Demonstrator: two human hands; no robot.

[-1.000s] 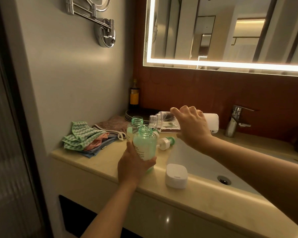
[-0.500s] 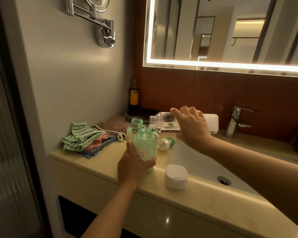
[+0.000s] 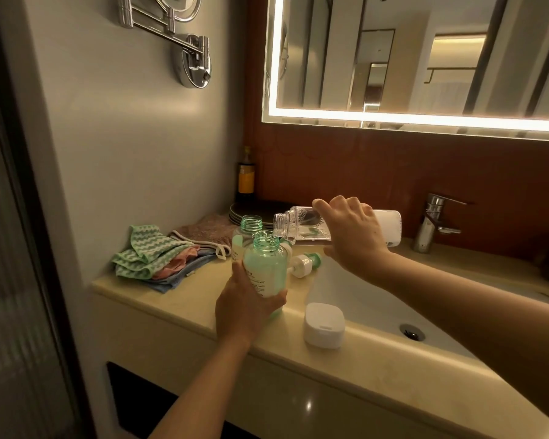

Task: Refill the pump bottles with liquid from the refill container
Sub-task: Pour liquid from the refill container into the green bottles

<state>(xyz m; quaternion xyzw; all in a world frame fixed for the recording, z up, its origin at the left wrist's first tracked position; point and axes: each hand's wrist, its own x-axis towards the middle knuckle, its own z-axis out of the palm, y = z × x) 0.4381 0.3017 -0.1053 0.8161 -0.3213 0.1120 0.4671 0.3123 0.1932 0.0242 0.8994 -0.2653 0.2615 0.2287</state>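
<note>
Left of the sink point(image 3: 362, 299), over the bench point(image 3: 187, 296), the left hand point(image 3: 244, 307) grips the front bottle point(image 3: 265, 270), one of two green ones with open necks. The back bottle point(image 3: 248, 231) is just behind it. The right hand point(image 3: 352, 236) holds one clear container point(image 3: 298, 228) on its side, mouth over the front bottle. One pump point(image 3: 305, 263) lies at the sink's left rim. One white box point(image 3: 324, 324) sits on its near edge, and cloths point(image 3: 152, 258) are piled farther left.

Single head cam, wide-angle, looks fwd & down at the counter point(image 3: 200, 299) from close, mirror point(image 3: 425, 58) up top.

Glossy stone-like counter point(image 3: 374, 372); chrome tap point(image 3: 431, 221); clear plastic refill container point(image 3: 301, 228); woven cloths point(image 3: 152, 255)
</note>
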